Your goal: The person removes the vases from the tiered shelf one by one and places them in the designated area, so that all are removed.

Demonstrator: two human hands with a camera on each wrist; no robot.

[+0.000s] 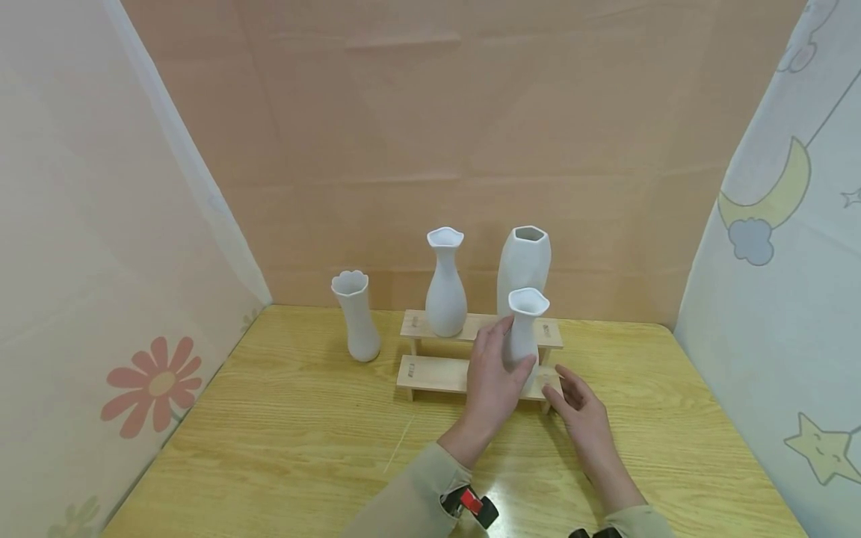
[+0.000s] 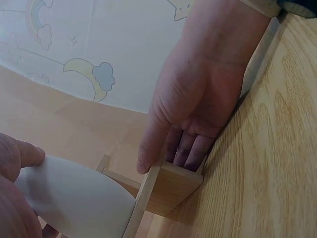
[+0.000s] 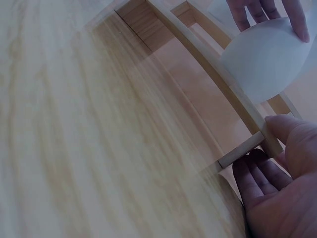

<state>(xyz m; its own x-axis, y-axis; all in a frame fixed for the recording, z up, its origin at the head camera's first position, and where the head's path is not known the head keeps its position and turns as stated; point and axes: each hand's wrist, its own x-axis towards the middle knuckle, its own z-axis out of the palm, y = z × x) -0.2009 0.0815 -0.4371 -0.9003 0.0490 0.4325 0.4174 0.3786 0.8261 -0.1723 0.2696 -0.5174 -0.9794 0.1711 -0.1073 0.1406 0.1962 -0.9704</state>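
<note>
My left hand (image 1: 496,370) grips the body of a white vase (image 1: 525,338) with a flared, angular rim. The vase stands upright at the right part of the lower step of a two-tier wooden stand (image 1: 433,373); in the left wrist view its rounded base (image 2: 84,198) meets the board. My right hand (image 1: 584,411) holds the right end of that lower step. Seen from the right wrist, the thumb of this hand (image 3: 290,183) lies on the board's end, with the fingers curled below by the leg.
On the upper step stand a slim-necked white vase (image 1: 445,291) and, behind the held one, a wider white vase (image 1: 523,261). Left of the stand, a scallop-rimmed white vase (image 1: 359,317) stands on the wooden table (image 1: 282,441). Cloth sheets (image 1: 430,134) enclose the back and sides.
</note>
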